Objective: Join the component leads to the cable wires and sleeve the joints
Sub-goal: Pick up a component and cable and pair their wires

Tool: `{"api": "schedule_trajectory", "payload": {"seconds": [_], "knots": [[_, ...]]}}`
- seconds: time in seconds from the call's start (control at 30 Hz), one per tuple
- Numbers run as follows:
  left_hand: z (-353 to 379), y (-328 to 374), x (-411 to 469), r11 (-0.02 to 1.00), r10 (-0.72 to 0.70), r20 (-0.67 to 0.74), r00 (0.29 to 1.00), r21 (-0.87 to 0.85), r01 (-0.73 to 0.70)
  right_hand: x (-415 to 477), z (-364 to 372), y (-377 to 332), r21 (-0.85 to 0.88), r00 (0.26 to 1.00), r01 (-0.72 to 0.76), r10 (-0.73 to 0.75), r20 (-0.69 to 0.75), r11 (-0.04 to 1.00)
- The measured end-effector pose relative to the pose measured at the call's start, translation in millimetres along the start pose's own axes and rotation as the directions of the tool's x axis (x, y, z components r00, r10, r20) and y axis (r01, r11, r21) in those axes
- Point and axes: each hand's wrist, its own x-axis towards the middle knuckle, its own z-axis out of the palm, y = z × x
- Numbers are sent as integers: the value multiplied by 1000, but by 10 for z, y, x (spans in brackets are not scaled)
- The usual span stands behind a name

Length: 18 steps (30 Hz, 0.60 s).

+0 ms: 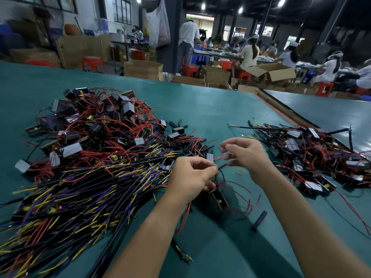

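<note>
1. The small black box-shaped component with a brass-coloured fitting (218, 202) lies on the green table mat (200, 101), just below the middle of the view. Its upper end is tucked under the left hand.
2. Thin red leads (239, 197) loop out of the component toward 3 o'clock and curl back on the mat.
3. The left hand (192, 175), at 11 o'clock from the component, has curled fingers. Thumb and forefinger pinch a thin dark wire that drops toward the component.
4. The right hand (247, 155), at 1 o'clock, pinches a fine red lead between thumb and forefinger, the other fingers loosely bent. The two pinched ends seem to be apart, but they are too fine to be sure.
5. A short black sleeve tube (259, 220) lies alone at 4 o'clock.
6. A small pale ring (240, 172) sits on the mat beneath the right wrist.
7. At 9 o'clock spreads a heap of black cables with yellow and purple wire ends (80, 197).
8. At 10 o'clock is a pile of black components with red leads (96, 121). At 12 o'clock lie scattered short black sleeves (188, 141).
9. At 2 o'clock lies a second heap of components and cables (311, 153).
10. Beyond the table stand cardboard boxes (143, 70), and seated people work at far benches.
</note>
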Motion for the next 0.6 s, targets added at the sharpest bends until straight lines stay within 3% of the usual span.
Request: {"api": "schedule_trajectory", "payload": {"seconds": [0.07, 0.13, 0.2, 0.4, 0.53, 0.6], "knots": [[-2, 7, -4, 1000, 6, 12, 1000, -5, -6, 266, 134, 16, -314, 998, 15, -34, -56, 949], [-8, 13, -12, 1000, 7, 24, 1000, -8, -7, 479, 235, 47, -620, 998, 56, -55, 21, 783], [-30, 18, -16, 1000, 2, 35, 999, -14, -2, 623, 273, 66, -792, 996, 79, -25, 81, 605], [-43, -8, 12, 998, 28, 22, 999, 60, -30, 830, 302, 21, -895, 989, 61, 94, 114, 442], [-11, -14, 4, 993, 40, 20, 999, 112, -42, 829, 306, 14, -880, 991, 36, 95, 92, 474], [-17, -9, -4, 994, 34, -1, 999, 106, -34, 787, 242, -23, -825, 996, 10, 65, 57, 565]]}}
